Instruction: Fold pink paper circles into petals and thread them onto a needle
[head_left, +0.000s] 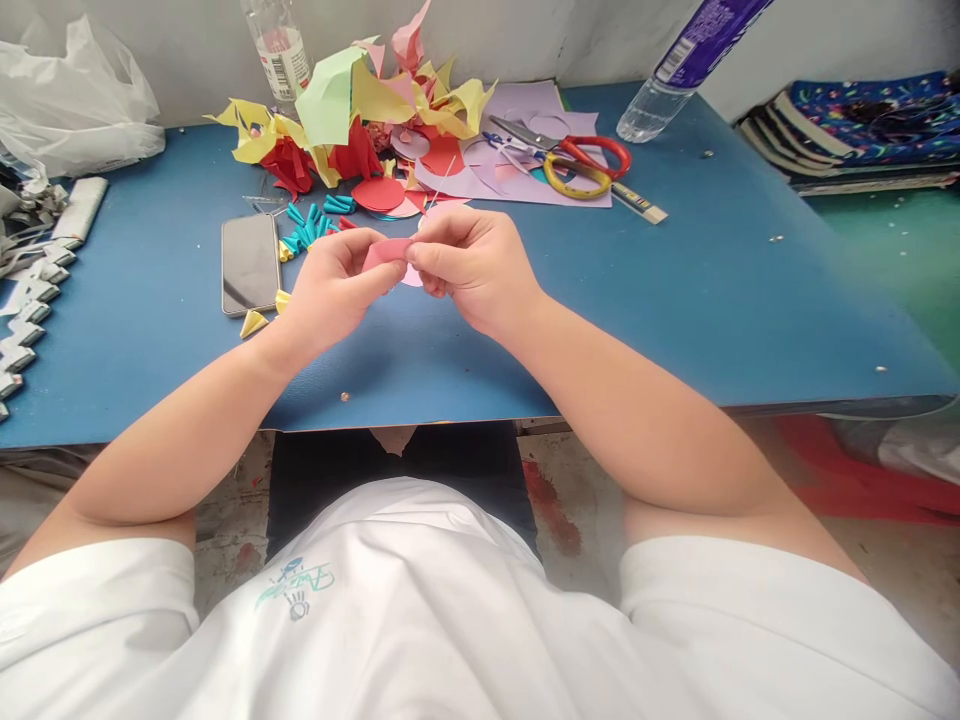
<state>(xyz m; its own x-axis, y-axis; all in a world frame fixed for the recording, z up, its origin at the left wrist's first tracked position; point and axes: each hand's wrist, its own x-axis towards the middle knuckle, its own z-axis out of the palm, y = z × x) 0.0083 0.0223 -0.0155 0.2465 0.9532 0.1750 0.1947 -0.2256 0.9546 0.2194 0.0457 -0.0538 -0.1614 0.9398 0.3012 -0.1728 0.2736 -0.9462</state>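
Note:
Between my two hands is a small piece of pink paper [387, 251], held above the blue table. My left hand [335, 285] pinches its left side between thumb and fingers. The thumb and forefinger of my right hand [480, 265] close on its right edge. A thin white stick [443, 183] slants up by my right fingers; whether I hold it cannot be made out. Just beyond my hands lie small rolled blue paper cones [304, 228] and a stack of red paper circles [379, 194]. Yellow paper cones [253, 323] lie beside my left wrist.
A phone [250, 264] lies left of my hands. Scissors [577, 165] rest on purple paper sheets [540, 105] at the back. Crumpled coloured paper [330, 95], a clear bottle [277, 50] and a purple-labelled bottle [679, 65] stand near the wall. A plastic bag [79, 100] sits far left.

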